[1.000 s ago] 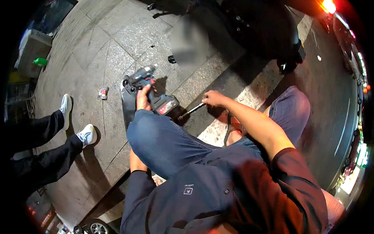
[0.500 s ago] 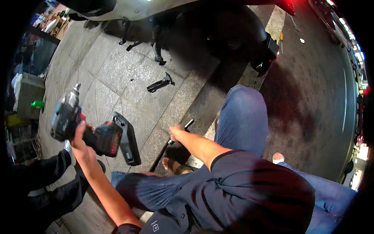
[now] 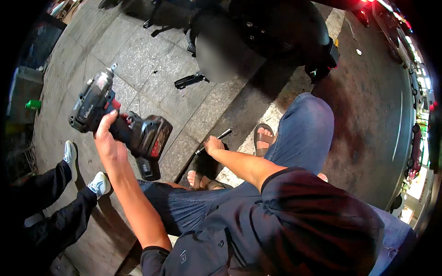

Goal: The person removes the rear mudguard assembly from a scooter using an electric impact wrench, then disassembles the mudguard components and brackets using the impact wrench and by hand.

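My left hand (image 3: 110, 142) is closed round the handle of a black-and-red cordless impact wrench (image 3: 94, 103), held up at the left with its socket end pointing away from me. Below its battery, a long dark plastic piece (image 3: 148, 171) lies on the paving, partly hidden by the tool. My right hand (image 3: 214, 145) grips a slim metal bar (image 3: 225, 133) low between my bent legs, above my sandalled feet. A small black hinged part (image 3: 186, 82) lies on the grey tiles beyond my hands.
A dark two-wheeler (image 3: 271, 25) stands ahead. Another person's legs and white shoes (image 3: 98, 184) are at the left, near a green container (image 3: 33, 104). A yellow-handled tool (image 3: 336, 43) lies right of the vehicle. A road with cars (image 3: 414, 138) runs along the right.
My left hand has lifted the impact wrench up and leftward from beside my knee. My right hand has shifted left and lower in view, still gripping the bar.
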A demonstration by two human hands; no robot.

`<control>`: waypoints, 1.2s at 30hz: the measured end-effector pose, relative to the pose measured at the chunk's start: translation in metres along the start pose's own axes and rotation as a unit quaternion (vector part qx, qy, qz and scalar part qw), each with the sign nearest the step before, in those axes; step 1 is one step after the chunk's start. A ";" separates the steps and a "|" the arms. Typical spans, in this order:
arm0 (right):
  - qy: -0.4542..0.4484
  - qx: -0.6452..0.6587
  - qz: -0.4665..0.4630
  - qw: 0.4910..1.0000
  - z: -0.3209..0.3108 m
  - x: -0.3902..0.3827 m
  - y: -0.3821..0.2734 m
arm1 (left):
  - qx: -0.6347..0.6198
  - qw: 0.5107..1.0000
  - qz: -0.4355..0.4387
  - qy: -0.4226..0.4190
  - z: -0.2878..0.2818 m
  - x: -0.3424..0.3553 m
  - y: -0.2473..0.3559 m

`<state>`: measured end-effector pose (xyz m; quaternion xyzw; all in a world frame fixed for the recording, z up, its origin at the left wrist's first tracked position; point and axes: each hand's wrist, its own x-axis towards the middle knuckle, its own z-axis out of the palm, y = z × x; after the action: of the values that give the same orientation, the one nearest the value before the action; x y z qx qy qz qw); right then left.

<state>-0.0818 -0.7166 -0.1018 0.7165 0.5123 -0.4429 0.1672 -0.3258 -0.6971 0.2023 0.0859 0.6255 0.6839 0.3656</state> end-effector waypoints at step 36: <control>-0.133 0.588 -0.360 0.712 -0.305 -0.126 -0.200 | -0.094 0.978 -0.068 -0.173 0.021 0.001 -0.008</control>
<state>-0.1268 -0.4947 0.2108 0.3652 0.3401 -0.7718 -0.3941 -0.3109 -0.6802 0.1989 0.1252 0.4902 0.6877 0.5206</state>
